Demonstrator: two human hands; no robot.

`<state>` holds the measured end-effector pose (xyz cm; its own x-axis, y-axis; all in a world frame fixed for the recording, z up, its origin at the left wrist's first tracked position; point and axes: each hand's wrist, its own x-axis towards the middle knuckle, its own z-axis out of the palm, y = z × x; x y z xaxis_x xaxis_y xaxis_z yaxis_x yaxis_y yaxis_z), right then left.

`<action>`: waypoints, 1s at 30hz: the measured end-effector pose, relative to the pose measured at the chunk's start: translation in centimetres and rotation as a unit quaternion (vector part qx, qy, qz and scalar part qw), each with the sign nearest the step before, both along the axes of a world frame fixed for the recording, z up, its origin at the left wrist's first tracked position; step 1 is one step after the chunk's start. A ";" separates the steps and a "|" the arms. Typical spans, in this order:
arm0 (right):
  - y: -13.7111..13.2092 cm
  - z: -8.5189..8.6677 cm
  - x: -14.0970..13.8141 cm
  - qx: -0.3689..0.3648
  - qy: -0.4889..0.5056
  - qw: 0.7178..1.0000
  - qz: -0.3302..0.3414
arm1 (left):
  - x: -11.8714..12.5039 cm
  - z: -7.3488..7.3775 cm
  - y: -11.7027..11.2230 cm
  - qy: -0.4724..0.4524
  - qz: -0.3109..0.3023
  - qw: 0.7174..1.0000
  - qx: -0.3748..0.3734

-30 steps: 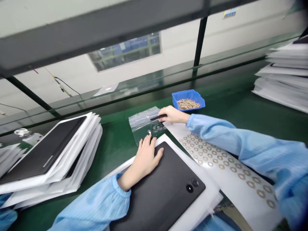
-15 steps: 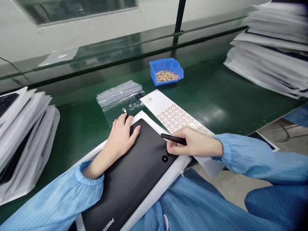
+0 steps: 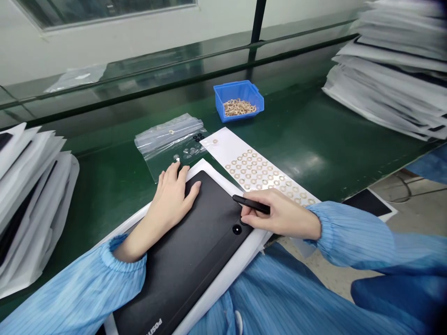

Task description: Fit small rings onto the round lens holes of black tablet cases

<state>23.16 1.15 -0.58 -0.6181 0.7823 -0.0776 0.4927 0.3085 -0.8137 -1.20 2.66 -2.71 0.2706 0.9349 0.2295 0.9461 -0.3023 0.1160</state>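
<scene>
While the left hand lies open and flat on a black tablet back, the right hand pinches a slim black tool, perhaps tweezers, between thumb and fingers.

From the head-worn view, looking down, the two hands sit well apart on the same panel. The left hand steadies the panel near its upper edge, its fingers spread and its fingertips reaching toward a clear zip bag on the green bench. The right hand sits near the panel's far corner, its fingers curled just beside a round black camera ring. The tool's tip points away from that ring, up and to the left, above the panel; whether it touches anything, I cannot tell.

The tablet back rests in a white sleeve, low in the view, close to the person's blue striped cleanroom sleeves. Beyond it lies a white sheet of tan rings, and farther on, a blue bin holds a heap of loose tan rings. Stacks of white-packed tablets rise at the right, with another stack at the left.
</scene>
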 end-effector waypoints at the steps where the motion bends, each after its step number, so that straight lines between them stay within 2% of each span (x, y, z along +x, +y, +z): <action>1: 0.2 0.1 0.1 0.009 0.005 1.000 -0.001 | 0.3 0.2 -0.4 -0.005 0.001 1.000 0.013; 3: 0.6 0.3 0.4 0.019 0.040 0.999 -0.028 | 1.3 0.8 -1.8 -0.027 -0.022 0.999 0.039; 5: 0.8 0.6 0.8 0.007 0.094 0.992 -0.080 | 2.5 1.3 -3.7 -0.057 -0.094 0.993 0.041; 8: 0.6 0.8 1.5 -0.049 0.141 0.977 -0.154 | 4.1 1.7 -6.5 -0.057 -0.230 0.971 -0.034; 10: 0.2 0.8 1.6 -0.067 0.154 0.974 -0.150 | 4.6 1.8 -7.5 -0.032 -0.270 0.959 -0.081; 15: -0.7 0.0 1.1 0.016 0.167 0.981 -0.096 | 4.6 1.9 -7.3 -0.012 -0.285 0.954 -0.093; 18: -1.0 -0.7 0.7 -0.002 0.184 0.979 -0.092 | 4.5 2.0 -7.1 -0.006 -0.286 0.953 -0.099; 22: -1.0 -1.4 0.5 0.012 0.182 0.979 -0.092 | 4.6 2.0 -7.2 -0.012 -0.284 0.953 -0.103; 30: -2.2 -1.7 0.5 0.033 0.170 0.976 -0.129 | 4.5 1.9 -7.3 -0.040 -0.285 0.954 -0.089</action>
